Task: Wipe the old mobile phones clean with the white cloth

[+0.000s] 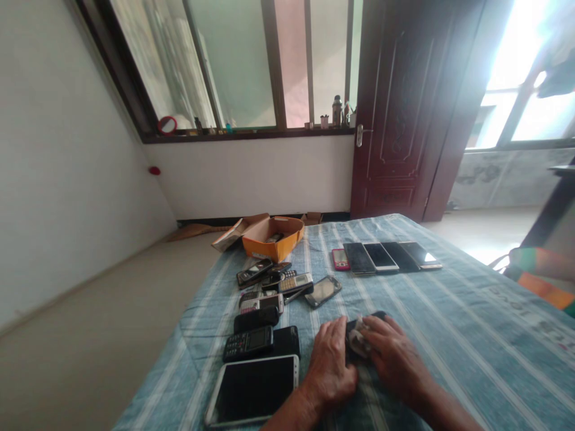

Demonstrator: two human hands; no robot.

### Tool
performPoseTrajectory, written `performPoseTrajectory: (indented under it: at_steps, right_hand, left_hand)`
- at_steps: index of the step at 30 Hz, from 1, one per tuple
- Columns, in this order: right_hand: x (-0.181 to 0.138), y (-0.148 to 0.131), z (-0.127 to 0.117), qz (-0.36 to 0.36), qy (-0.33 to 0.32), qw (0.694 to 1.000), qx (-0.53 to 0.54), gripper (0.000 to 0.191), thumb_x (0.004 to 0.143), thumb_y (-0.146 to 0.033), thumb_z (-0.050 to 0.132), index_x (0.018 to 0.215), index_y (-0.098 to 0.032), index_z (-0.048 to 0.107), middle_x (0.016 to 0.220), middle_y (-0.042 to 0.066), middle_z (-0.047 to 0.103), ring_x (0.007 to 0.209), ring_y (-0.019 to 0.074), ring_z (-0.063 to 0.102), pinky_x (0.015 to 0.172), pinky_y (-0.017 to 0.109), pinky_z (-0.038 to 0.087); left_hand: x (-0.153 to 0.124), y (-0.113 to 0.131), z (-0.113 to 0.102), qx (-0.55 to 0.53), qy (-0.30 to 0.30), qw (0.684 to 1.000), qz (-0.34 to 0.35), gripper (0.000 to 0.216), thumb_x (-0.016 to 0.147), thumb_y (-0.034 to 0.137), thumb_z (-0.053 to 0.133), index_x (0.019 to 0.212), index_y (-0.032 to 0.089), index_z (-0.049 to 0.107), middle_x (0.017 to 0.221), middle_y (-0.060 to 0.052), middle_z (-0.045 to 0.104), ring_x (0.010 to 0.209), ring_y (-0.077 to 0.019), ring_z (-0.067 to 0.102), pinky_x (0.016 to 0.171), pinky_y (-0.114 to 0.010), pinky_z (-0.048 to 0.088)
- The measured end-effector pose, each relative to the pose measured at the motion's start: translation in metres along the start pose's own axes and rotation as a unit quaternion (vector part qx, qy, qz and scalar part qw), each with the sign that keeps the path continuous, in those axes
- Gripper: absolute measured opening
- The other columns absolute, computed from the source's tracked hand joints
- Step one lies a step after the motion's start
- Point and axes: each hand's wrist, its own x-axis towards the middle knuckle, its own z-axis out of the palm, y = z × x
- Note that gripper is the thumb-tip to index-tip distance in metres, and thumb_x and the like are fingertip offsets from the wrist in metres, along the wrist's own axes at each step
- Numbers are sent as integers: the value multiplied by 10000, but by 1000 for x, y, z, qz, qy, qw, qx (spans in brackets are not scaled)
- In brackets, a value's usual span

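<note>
A dark mobile phone (381, 315) lies on the striped blue cloth, mostly covered by my hands. My left hand (330, 359) holds its left side, fingers together and thumb low. Bunched under the fingers of my right hand (395, 353) is a crumpled whitish tissue (359, 339), pressed on the phone's face. Left of my hands lie a white-framed tablet (256, 389) and a black keypad phone (248, 343). Beyond them is a loose pile of old phones, with a silver keypad phone (295, 282) on top. A grey touchscreen phone (323, 291) rests just past my left fingertips.
An open orange cardboard box (274, 239) with phones inside stands at the far left of the bed-like surface (449, 335). Farther right, a row holds a pink phone (341, 259), a white phone (380, 256) and several dark ones. A brown door (399, 108) stands behind.
</note>
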Motion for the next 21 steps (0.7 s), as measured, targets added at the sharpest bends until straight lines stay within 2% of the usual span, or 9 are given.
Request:
performPoseTrajectory:
  at_steps: [5, 7, 11, 14, 18, 21]
  right_hand:
    - [2, 19, -9, 104, 16, 988, -118, 347, 865, -95, 418, 1071, -213, 669, 1204, 79, 640, 1131, 267, 564, 983, 456, 370]
    - [2, 21, -8, 115, 15, 982, -146, 320, 879, -114, 423, 1069, -190, 669, 1181, 101, 646, 1096, 284, 576, 929, 434, 405]
    - [-1, 14, 2, 65, 32, 985, -154, 352, 858, -87, 447, 1135, -157, 653, 1252, 135, 606, 1164, 301, 533, 966, 429, 383]
    - [-1, 4, 11, 22, 33, 994, -105, 404, 844, -72, 446, 1166, -212, 645, 1286, 96, 593, 1223, 272, 498, 1030, 436, 335]
    - [5, -10, 13, -3, -5, 1000, -27, 510, 822, -52, 420, 1244, -282, 591, 1345, 36, 556, 1276, 219, 455, 1088, 438, 267]
    - [13, -17, 6, -1, -24, 1000, 1, 522, 811, -48, 408, 1247, -270, 590, 1333, 41, 565, 1264, 203, 463, 1076, 409, 280]
  left_hand:
    - [-1, 4, 1, -14, 2, 1000, -14, 838, 591, 200, 554, 1391, 21, 380, 1362, -170, 479, 1252, -299, 389, 1119, -398, 279]
    - [-2, 5, 1, -22, 6, 1000, -21, 823, 602, 220, 566, 1391, 63, 389, 1364, -153, 482, 1256, -297, 387, 1118, -410, 278]
    - [-2, 5, 2, -31, 16, 999, -28, 805, 624, 225, 568, 1390, 60, 380, 1336, -154, 497, 1238, -286, 407, 1108, -397, 295]
    - [-1, 2, 5, -26, 22, 999, -26, 789, 642, 208, 560, 1385, 23, 371, 1328, -171, 499, 1237, -283, 409, 1107, -389, 298]
    - [-1, -4, 9, -30, 30, 999, -8, 756, 670, 187, 546, 1393, 71, 357, 1341, -148, 497, 1248, -267, 408, 1104, -394, 305]
    - [-2, -8, 11, -29, 32, 999, 5, 767, 669, 158, 537, 1404, 86, 331, 1362, -144, 481, 1261, -264, 399, 1105, -411, 302]
